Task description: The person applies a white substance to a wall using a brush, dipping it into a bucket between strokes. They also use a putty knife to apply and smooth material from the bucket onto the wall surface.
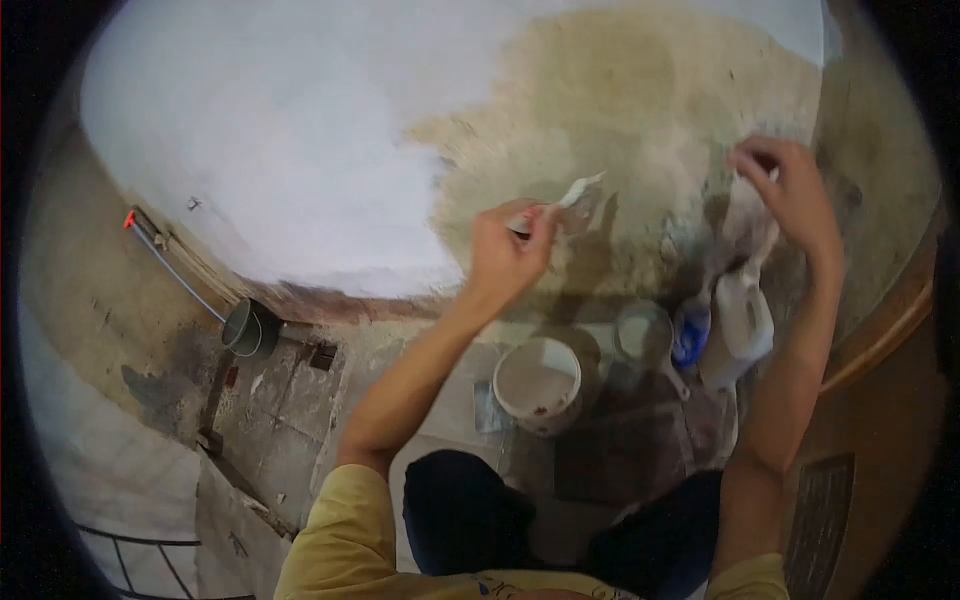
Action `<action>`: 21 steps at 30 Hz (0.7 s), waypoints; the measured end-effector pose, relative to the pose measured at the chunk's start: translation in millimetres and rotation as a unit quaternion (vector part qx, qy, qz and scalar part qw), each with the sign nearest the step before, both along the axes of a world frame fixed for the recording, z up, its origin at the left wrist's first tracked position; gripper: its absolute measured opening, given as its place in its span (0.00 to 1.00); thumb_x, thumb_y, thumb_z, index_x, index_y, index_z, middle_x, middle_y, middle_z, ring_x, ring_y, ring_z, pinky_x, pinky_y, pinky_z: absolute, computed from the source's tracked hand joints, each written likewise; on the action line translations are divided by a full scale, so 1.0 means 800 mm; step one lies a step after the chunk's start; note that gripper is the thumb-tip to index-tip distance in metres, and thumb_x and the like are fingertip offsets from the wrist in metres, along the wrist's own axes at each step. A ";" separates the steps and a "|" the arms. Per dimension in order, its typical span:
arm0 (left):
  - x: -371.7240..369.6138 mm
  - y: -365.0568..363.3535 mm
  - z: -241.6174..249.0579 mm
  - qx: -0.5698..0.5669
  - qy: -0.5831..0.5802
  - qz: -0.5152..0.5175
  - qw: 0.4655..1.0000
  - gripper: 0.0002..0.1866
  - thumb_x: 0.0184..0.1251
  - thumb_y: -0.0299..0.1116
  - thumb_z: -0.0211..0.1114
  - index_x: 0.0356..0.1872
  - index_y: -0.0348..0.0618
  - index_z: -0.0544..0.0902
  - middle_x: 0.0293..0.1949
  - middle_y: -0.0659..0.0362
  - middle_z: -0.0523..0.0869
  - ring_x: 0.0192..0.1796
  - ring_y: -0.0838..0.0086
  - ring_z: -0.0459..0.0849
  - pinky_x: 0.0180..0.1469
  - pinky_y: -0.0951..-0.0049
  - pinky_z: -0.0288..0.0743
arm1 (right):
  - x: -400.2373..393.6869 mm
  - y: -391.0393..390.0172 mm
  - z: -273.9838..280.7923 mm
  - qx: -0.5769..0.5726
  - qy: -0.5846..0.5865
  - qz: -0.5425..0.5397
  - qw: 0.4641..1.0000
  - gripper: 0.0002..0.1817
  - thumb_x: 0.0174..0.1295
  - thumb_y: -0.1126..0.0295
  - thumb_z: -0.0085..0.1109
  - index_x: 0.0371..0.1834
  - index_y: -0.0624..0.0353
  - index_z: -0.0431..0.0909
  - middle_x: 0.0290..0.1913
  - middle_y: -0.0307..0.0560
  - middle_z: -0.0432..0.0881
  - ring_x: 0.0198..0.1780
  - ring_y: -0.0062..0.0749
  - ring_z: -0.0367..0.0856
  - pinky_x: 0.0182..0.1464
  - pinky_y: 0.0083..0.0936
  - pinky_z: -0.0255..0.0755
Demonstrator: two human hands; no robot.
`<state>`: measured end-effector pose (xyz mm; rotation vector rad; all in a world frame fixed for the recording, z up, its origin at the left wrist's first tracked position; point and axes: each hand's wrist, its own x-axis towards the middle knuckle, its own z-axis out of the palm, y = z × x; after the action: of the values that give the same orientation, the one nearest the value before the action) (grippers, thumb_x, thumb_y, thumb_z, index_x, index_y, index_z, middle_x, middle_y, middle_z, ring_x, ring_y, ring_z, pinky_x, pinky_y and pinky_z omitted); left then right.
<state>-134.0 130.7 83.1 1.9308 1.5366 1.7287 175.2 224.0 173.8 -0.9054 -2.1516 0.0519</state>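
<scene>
My left hand [512, 248] is closed round the handle of a small tool in front of the wall. White paste sits on the tool's end [580, 190], whose blade is blurred. At the right, my right hand [785, 175] is raised near the wall with its fingers curled; a pale, blurred cloth-like thing [748, 215] hangs just below them, and the grip on it is unclear. The wall is smooth white [280, 130] on the left and bare, yellowish and stained [600, 90] on the right.
Below my hands stand a white bucket [538, 385], a round tub [642, 335], a blue-labelled bottle [690, 335] and a white jug [740, 330]. A dark bucket [250, 328] is at the left, beside a blue stick [180, 270]. My knees are at the bottom.
</scene>
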 end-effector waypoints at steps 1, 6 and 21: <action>-0.008 -0.010 -0.011 -0.066 0.026 0.018 0.997 0.11 0.68 0.32 0.63 0.32 0.32 0.85 0.22 0.58 0.83 0.23 0.81 0.81 0.25 0.78 0.76 | 0.005 0.009 -0.005 0.029 0.010 0.009 0.999 0.16 0.64 0.63 0.59 0.35 0.71 0.79 0.29 0.55 0.81 0.32 0.36 0.79 0.40 0.30 0.71; -0.052 -0.043 -0.101 -0.334 0.045 0.000 0.942 0.15 0.65 0.35 0.63 0.26 0.32 0.84 0.19 0.57 0.82 0.21 0.78 0.81 0.24 0.77 0.75 | 0.034 0.031 -0.013 0.041 -0.005 0.022 0.999 0.17 0.65 0.61 0.59 0.42 0.68 0.81 0.34 0.42 0.82 0.36 0.24 0.79 0.46 0.22 0.71; -0.065 -0.017 -0.422 -0.334 0.324 -0.038 0.884 0.19 0.54 0.43 0.66 0.18 0.33 0.81 0.23 0.41 0.83 0.32 0.44 0.84 0.42 0.51 0.79 | 0.020 -0.072 0.003 0.127 0.020 -0.124 0.984 0.12 0.65 0.66 0.61 0.35 0.66 0.82 0.28 0.44 0.82 0.32 0.24 0.81 0.38 0.24 0.75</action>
<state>-185.7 116.8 -254.5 2.1810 1.8550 0.3684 191.0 166.7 175.9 -1.0026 -1.9384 -0.3178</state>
